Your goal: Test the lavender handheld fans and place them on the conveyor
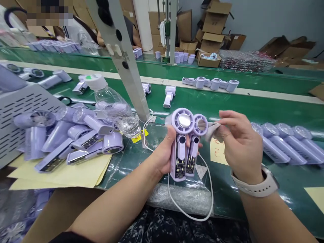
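Observation:
My left hand (162,153) is wrapped around two lilac handheld fans (184,145), held upright side by side with their round heads up and open circuit boards showing at the bottom. A white cable (199,216) loops down from them. My right hand (238,141) pinches a small grey-white cloth (212,130) against the head of the right fan. A white watch sits on my right wrist.
A heap of lilac fans (76,138) lies on yellow paper at left, beside a tipped water bottle (116,108). A row of fans (286,141) lies at right. More fans sit on the green conveyor (227,101). A slanted metal post (126,60) rises ahead. A person works behind.

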{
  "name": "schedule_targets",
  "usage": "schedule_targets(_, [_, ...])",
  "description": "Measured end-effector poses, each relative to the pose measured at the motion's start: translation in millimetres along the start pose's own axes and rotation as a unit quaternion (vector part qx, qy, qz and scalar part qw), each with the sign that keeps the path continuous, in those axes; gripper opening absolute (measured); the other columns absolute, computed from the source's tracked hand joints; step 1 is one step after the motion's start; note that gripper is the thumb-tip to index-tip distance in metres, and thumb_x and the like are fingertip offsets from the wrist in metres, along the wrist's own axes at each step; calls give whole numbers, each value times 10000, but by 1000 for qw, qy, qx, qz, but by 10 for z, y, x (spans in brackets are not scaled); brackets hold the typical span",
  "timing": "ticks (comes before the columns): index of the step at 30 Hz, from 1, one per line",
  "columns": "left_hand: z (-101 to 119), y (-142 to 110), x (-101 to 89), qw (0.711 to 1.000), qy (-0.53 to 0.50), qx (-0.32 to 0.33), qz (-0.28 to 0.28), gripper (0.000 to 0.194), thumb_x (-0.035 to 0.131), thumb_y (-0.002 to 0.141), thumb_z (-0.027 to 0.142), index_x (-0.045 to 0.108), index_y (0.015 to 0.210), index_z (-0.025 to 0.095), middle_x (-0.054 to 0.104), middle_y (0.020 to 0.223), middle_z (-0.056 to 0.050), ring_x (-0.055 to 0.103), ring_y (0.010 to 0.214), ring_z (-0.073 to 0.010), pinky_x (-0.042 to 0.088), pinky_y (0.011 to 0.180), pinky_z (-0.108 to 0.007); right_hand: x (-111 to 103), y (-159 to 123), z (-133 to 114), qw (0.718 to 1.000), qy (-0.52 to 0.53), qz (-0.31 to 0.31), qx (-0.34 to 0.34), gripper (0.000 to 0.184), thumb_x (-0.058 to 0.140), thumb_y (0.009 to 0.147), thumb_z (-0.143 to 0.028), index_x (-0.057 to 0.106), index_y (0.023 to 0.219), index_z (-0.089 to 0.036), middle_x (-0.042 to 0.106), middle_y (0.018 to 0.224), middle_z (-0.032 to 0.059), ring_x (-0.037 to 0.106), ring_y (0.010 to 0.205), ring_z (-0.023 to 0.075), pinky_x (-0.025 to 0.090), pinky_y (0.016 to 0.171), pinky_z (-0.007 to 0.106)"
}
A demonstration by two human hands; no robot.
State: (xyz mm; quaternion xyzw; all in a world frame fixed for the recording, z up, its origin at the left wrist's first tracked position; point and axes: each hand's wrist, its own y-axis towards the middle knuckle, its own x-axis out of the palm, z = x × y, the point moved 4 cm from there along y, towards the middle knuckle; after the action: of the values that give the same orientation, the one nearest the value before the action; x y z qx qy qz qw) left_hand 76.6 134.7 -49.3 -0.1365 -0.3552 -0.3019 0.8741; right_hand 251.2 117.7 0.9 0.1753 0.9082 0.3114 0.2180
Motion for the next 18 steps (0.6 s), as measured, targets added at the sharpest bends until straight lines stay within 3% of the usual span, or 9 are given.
schedule_targets(2, [-60, -31, 45, 999, 0, -31, -39, 784, 685, 612, 942, 642, 688, 162, 752, 812, -89, 742, 724, -198, 632, 660, -294, 33, 76, 38, 982, 135, -84, 100, 115, 711, 968, -335, 731, 1074, -297, 663, 1344, 79, 673, 1182, 296, 629, 816, 429])
schedule_targets(5, [-103, -69, 67, 998, 5, -45, -53, 774, 706, 603, 926, 651, 703, 160, 744, 795, -80, 730, 720, -179, 624, 669, -268, 232, 11, 125, 876, 317, -242, 273, 583, 811, 884, -466, 563, 1404, -376, 665, 1346, 71, 719, 798, 199, 602, 515, 305])
schedule_targets(7, [-112, -81, 66, 998, 5, -46, -47, 765, 730, 595, 912, 656, 710, 159, 729, 752, -67, 726, 707, -174, 615, 654, -256, 335, -63, 132, 829, 365, -274, 323, 715, 889, 804, -470, 536, 1413, -346, 716, 1163, 44, 664, 615, 144, 558, 426, 262])
schedule_targets(9, [-112, -89, 78, 998, -3, -44, -44, 767, 745, 576, 910, 647, 703, 161, 721, 722, -60, 723, 675, -177, 610, 631, -260, 403, -100, 106, 837, 361, -258, 319, 611, 889, 812, -470, 579, 1310, -303, 717, 893, -11, 612, 500, 123, 512, 374, 233])
schedule_targets(12, [-95, -104, 112, 999, -7, -28, -36, 759, 762, 570, 898, 646, 709, 161, 741, 762, -65, 726, 666, -174, 613, 638, -265, 416, -82, 64, 892, 307, -189, 272, 377, 737, 937, -567, 624, 1168, -291, 625, 626, -69, 503, 362, 108, 406, 306, 214])
schedule_targets(15, [-99, -109, 140, 998, -7, -43, -46, 764, 763, 560, 901, 651, 700, 158, 760, 832, -85, 741, 741, -188, 632, 702, -284, 278, -12, 98, 951, 181, -136, 208, 417, 579, 1010, -639, 714, 984, -246, 588, 571, -46, 485, 380, 103, 366, 337, 220])
schedule_targets(18, [-132, -83, 121, 995, -6, -77, -56, 769, 729, 589, 916, 653, 676, 156, 759, 855, -98, 745, 783, -196, 638, 732, -294, 18, 48, 208, 978, 71, -85, 176, 468, 608, 997, -641, 759, 875, -215, 660, 625, 1, 572, 466, 132, 433, 408, 250])
